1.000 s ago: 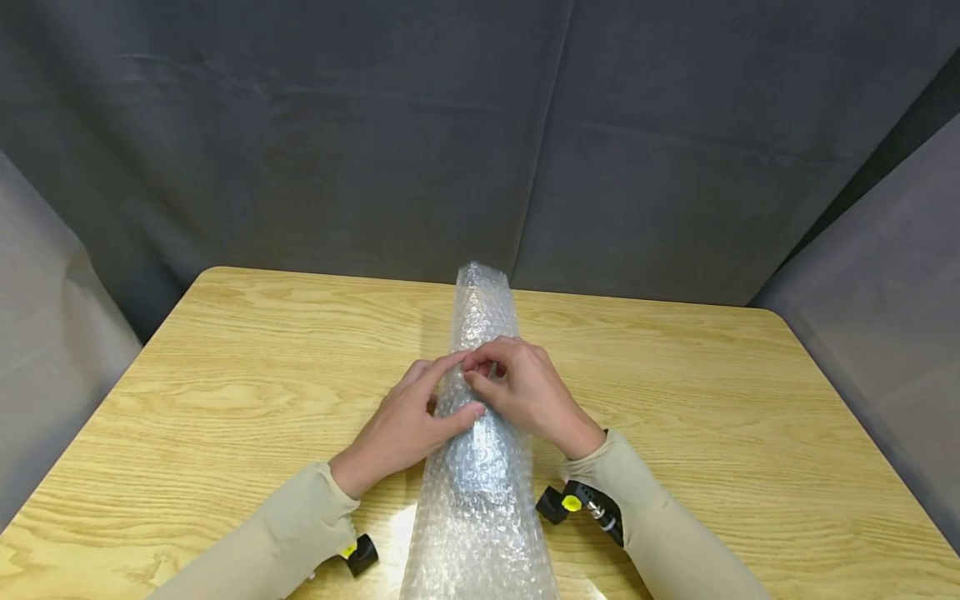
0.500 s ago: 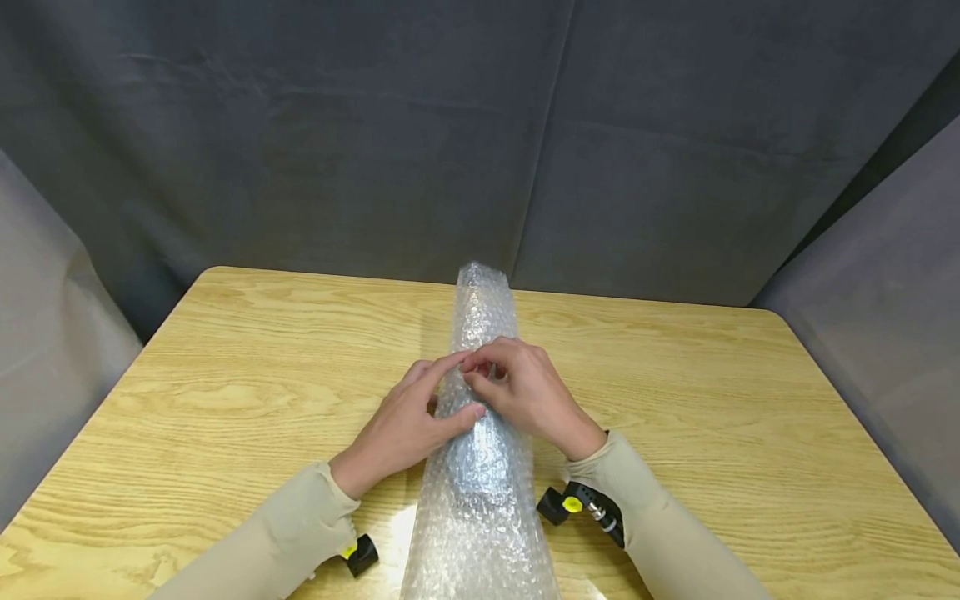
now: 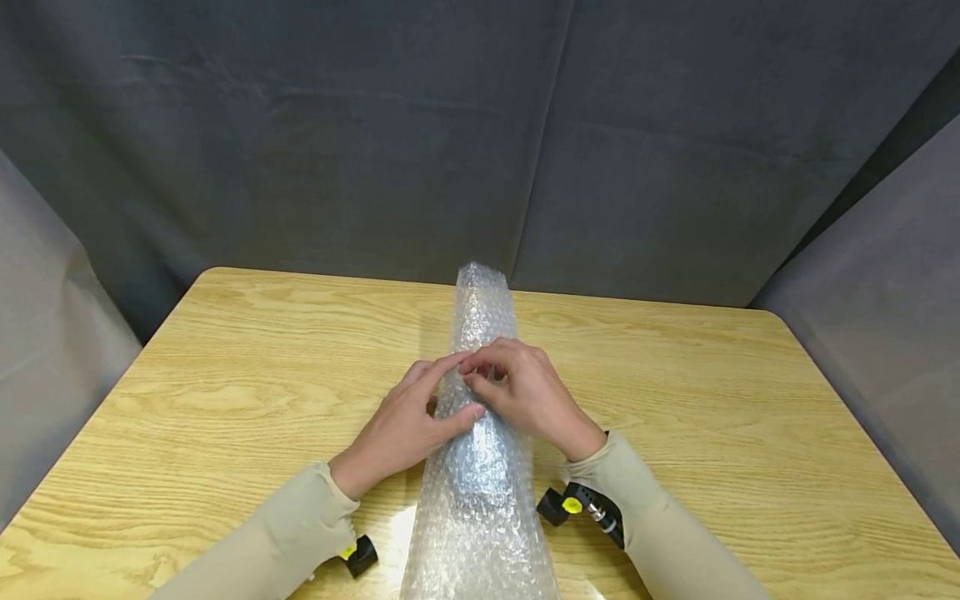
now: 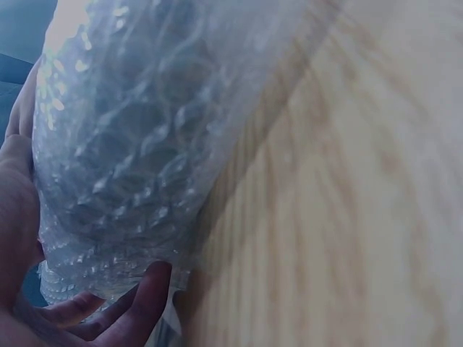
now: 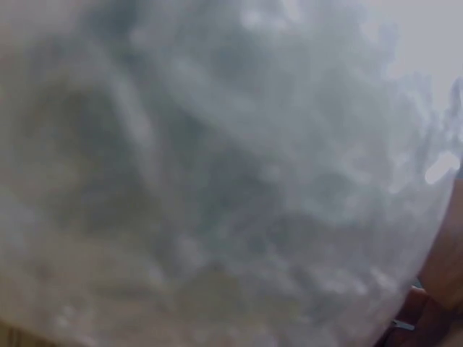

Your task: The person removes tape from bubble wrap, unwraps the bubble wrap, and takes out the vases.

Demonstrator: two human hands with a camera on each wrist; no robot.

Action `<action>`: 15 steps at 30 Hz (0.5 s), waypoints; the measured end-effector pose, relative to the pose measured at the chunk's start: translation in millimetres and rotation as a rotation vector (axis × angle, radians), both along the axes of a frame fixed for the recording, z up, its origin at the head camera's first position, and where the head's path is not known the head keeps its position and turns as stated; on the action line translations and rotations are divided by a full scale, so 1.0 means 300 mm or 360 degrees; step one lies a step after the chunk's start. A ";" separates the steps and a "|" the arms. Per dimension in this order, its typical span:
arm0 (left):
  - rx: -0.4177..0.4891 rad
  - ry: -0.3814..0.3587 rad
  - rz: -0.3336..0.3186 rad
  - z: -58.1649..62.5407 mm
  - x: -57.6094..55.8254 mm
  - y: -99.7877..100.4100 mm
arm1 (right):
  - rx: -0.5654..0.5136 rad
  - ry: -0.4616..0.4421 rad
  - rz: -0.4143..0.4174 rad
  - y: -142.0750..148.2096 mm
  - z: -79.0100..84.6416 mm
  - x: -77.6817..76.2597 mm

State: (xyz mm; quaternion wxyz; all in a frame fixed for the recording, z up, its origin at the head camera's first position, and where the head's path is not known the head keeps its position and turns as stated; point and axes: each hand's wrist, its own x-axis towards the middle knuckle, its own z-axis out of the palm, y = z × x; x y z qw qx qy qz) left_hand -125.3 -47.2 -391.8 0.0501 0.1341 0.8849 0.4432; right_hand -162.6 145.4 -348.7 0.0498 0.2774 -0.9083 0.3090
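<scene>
A long piece of bubble wrap (image 3: 480,542) runs front to back on the wooden table, bulging in the middle round something bluish that the layers blur. My left hand (image 3: 408,423) holds its left side, thumb on top and index finger reaching forward. In the left wrist view, curled fingers (image 4: 141,307) lie against the wrap's lower edge. My right hand (image 3: 528,390) comes over from the right and pinches at the top of the wrap, close to the left index fingertip. What exactly lies between those fingertips is hidden. Blurred bubble wrap (image 5: 217,144) fills most of the right wrist view.
The wooden table (image 3: 225,383) extends to both sides, its far edge near the wrap's far end. A dark grey curtain (image 3: 375,150) hangs behind, with paler cloth (image 3: 885,333) at the right. Wrist cameras (image 3: 555,506) sit below both cuffs.
Almost nothing differs. The right fingertips have shifted very slightly to the left at the top of the wrap; the left hand and the bubble wrap stay in place.
</scene>
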 end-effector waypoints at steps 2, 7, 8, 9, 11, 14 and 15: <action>-0.0002 0.0000 0.0001 0.000 0.000 -0.001 | -0.0001 0.0000 0.0002 -0.001 0.000 0.001; -0.0002 -0.0004 0.0005 -0.001 -0.001 -0.002 | 0.0004 0.0016 0.0013 -0.003 0.000 0.004; -0.0002 -0.0005 0.0006 -0.001 -0.001 -0.002 | 0.0005 0.0020 0.0016 -0.004 0.000 0.004; -0.0002 -0.0006 0.0007 -0.002 -0.001 -0.002 | 0.0006 0.0022 0.0017 -0.004 -0.001 0.004; -0.0001 -0.0006 0.0008 -0.002 -0.002 -0.002 | 0.0006 0.0029 0.0020 -0.004 -0.002 0.004; 0.0003 -0.0005 0.0008 -0.004 -0.003 -0.002 | 0.0002 0.0035 0.0024 -0.003 -0.002 0.004; 0.0006 -0.0005 0.0008 -0.004 -0.003 -0.001 | 0.0002 0.0036 0.0024 -0.003 -0.003 0.004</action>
